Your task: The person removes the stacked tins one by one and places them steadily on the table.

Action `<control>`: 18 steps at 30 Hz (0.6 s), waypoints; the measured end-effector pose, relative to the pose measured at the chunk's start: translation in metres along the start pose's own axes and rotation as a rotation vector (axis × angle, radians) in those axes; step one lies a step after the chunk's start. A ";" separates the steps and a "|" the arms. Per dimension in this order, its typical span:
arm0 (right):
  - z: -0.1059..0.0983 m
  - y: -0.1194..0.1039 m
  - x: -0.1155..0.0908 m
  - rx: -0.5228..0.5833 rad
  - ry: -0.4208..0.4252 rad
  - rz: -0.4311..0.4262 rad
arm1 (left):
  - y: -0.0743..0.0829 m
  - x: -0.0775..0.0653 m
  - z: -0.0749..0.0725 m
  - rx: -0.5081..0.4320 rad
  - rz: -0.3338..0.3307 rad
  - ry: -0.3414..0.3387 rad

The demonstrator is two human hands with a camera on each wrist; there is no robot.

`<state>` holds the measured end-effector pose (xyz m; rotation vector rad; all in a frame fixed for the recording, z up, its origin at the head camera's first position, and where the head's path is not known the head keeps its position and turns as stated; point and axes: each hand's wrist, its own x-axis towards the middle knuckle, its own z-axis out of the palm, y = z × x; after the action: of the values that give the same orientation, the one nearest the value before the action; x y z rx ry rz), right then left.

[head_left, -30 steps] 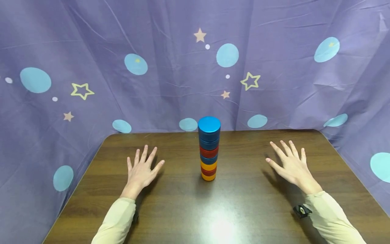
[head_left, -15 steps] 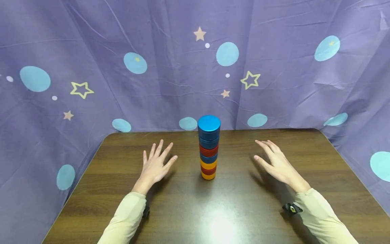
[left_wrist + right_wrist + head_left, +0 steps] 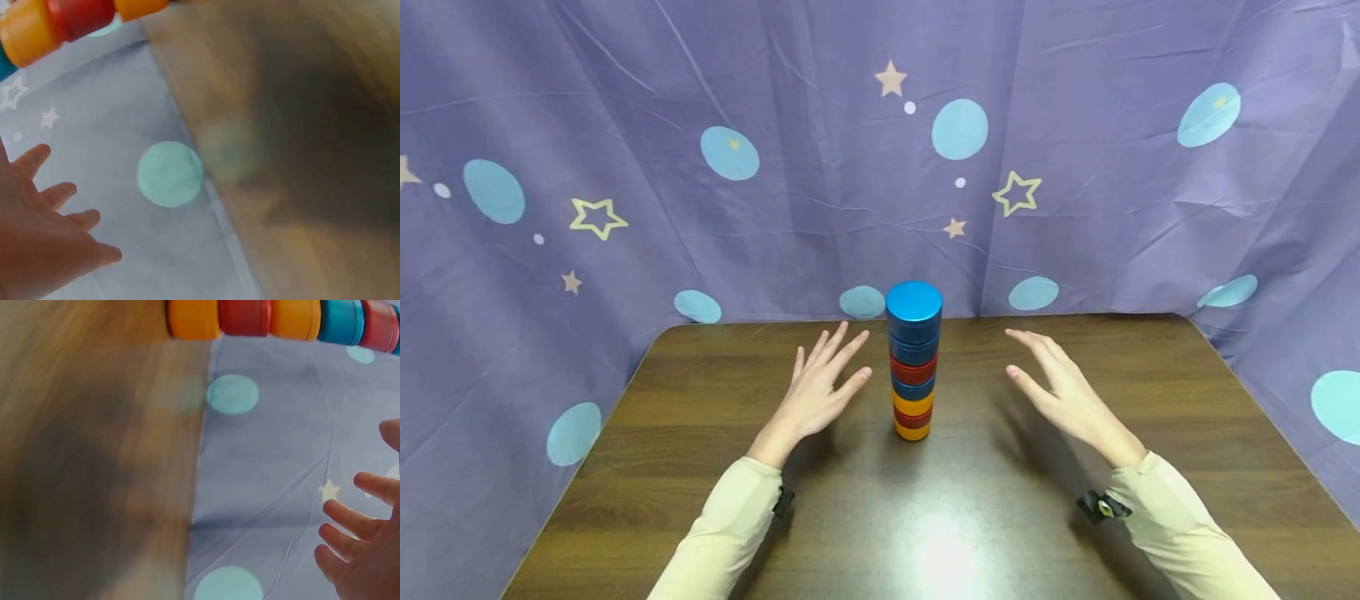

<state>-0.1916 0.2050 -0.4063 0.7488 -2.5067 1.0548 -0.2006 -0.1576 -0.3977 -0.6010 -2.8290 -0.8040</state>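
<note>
The person's left grip and right grip are hovering, both spread; between them, nearer the left, a stack of blue, red and orange cylinders is standing upright on the counter, a purple curtain hanging beyond.

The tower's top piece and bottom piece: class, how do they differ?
Colour: the top piece is blue, the bottom piece orange.
Place: the top piece caps the stack, the bottom piece stands on the table.
Faces: in the head view, the top piece shows its flat upper face, the bottom piece only its side.
Both look round.
</note>
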 end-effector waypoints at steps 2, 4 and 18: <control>0.000 -0.005 0.004 0.016 0.012 -0.023 | 0.005 0.002 -0.002 -0.037 0.037 0.005; -0.001 -0.010 0.008 0.031 0.021 -0.040 | 0.009 0.004 -0.005 -0.072 0.070 0.006; 0.001 -0.050 0.036 0.123 0.093 -0.173 | 0.042 0.019 -0.024 -0.395 0.273 0.031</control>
<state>-0.1919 0.1625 -0.3621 0.9111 -2.2700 1.1608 -0.1999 -0.1314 -0.3530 -0.9891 -2.4921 -1.3084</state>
